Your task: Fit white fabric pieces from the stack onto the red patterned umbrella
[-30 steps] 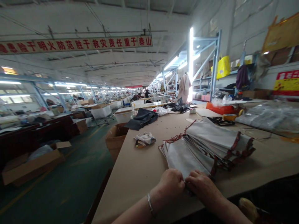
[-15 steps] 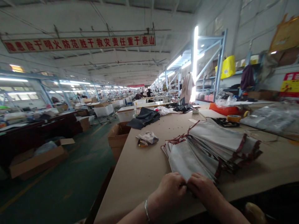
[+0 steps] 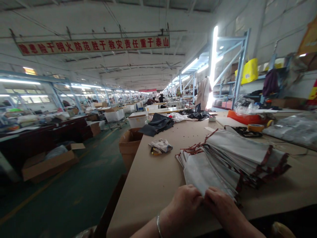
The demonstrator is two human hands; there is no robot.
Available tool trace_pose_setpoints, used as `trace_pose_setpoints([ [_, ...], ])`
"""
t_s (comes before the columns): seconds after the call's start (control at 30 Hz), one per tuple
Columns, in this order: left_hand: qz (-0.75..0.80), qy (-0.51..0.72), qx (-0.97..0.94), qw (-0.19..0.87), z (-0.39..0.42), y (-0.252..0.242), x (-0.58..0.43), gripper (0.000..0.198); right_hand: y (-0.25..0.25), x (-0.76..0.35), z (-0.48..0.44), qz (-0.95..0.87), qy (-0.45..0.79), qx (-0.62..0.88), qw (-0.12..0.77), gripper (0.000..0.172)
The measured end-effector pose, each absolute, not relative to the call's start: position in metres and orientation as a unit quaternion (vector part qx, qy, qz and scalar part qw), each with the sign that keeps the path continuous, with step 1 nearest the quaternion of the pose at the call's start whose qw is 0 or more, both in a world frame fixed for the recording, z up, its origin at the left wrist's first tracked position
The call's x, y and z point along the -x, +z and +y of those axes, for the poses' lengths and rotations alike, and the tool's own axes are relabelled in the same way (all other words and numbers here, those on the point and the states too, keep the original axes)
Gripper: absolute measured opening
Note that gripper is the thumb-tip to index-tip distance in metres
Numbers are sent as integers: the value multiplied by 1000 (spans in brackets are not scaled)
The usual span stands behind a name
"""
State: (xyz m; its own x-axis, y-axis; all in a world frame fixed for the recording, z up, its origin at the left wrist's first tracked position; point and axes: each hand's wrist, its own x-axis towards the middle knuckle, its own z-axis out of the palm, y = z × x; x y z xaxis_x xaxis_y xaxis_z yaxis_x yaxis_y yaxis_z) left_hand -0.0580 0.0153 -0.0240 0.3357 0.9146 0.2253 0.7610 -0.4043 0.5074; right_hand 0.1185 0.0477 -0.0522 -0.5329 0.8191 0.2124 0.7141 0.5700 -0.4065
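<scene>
Pale grey fabric pieces (image 3: 208,170) with dark red edges lie fanned out in a stack in front of me. More such pieces (image 3: 240,147) overlap them on the right. At the stack's near end, my left hand (image 3: 187,200) is closed, fingertips pinching the edge of the top fabric piece; a silver bangle circles its wrist. Right beside it, my right hand (image 3: 219,201) is curled shut on the same edge, thumbs close together. The fingertips and the bit of cloth between them are partly hidden by the hands.
On the tan table (image 3: 148,185) lie a small crumpled cloth bundle (image 3: 160,146), a black folded piece (image 3: 158,125), an orange tray (image 3: 245,117), a tape roll (image 3: 256,127) and clear plastic bags (image 3: 294,129). Cardboard boxes (image 3: 130,142) stand beside the table's left edge.
The whole view has shifted slightly, so the table and stack sit a little further right. Both hands stay together at the fabric's near edge, with hardly any movement relative to it.
</scene>
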Motion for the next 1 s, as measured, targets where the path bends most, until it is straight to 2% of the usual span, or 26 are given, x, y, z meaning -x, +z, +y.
trace_pose_setpoints([
  [0.2,535,263,-783,176,13,-28,61,21,-47,-114,43,-863,163,442,181,12],
  [0.33,533,251,-789,172,11,-30,66,23,-52,-119,39,-879,114,440,144,23],
  [0.77,520,260,-725,368,12,-35,73,22,-50,-126,31,-889,111,423,131,20],
  [1.0,484,209,-798,291,9,-28,69,20,-51,-128,31,-889,109,420,148,19],
])
